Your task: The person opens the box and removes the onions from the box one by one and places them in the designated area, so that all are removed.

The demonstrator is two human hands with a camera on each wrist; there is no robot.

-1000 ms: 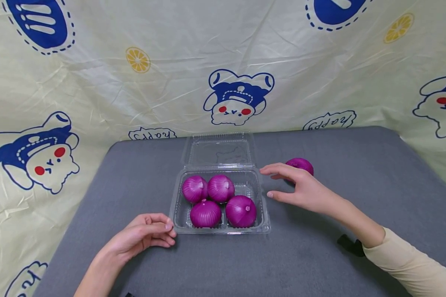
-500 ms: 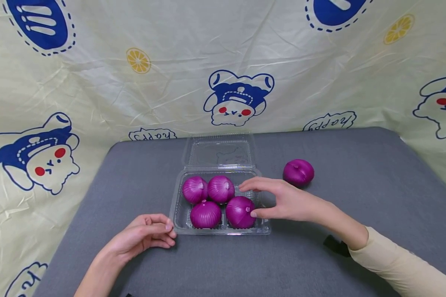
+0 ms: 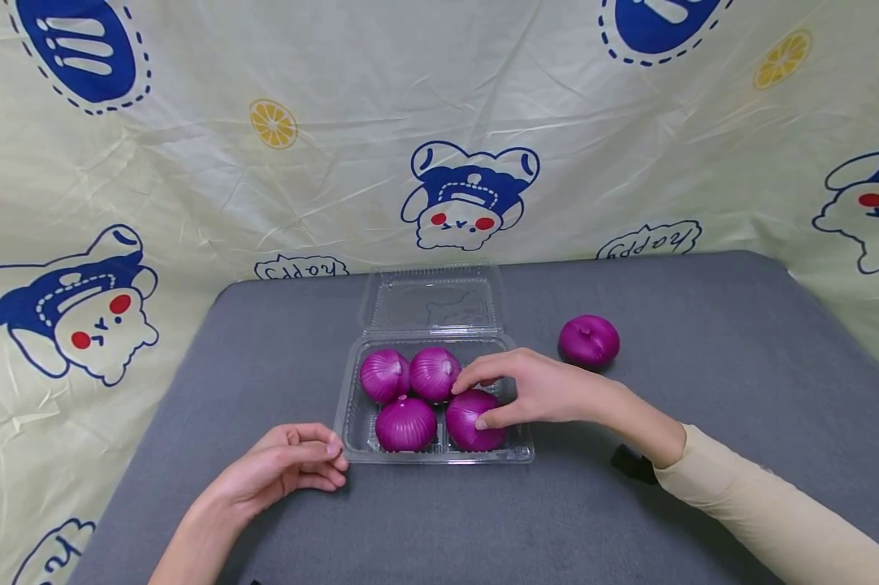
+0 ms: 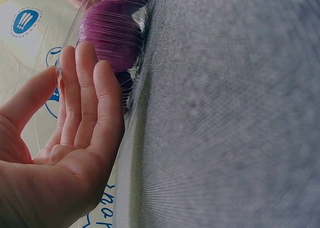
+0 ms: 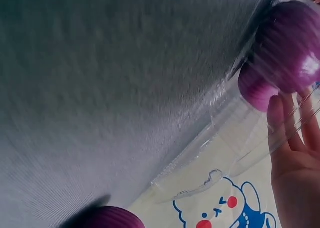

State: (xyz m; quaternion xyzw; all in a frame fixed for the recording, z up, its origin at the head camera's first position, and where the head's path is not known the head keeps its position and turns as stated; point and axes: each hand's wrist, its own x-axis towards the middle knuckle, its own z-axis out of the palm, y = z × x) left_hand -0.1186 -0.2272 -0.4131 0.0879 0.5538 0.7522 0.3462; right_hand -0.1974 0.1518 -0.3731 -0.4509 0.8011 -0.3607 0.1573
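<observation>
You get an evenly bright head view, soft shadows on the table (image 3: 425, 520) and pale glare on the creased backdrop (image 3: 352, 114). Your right wrist view is dimmer and blurred, a white highlight shining on one onion (image 5: 287, 47).

"happy" lettering (image 3: 651, 240), repeated, printed on pale backdrop sheet (image 3: 337, 195).

Pale cartoon-printed cloth (image 3: 352, 187) behind gray table (image 3: 439, 520)

The right sleeve (image 3: 757, 508) is cream, a black piece (image 3: 632, 465) just below its cuff (image 3: 684, 461).
</observation>
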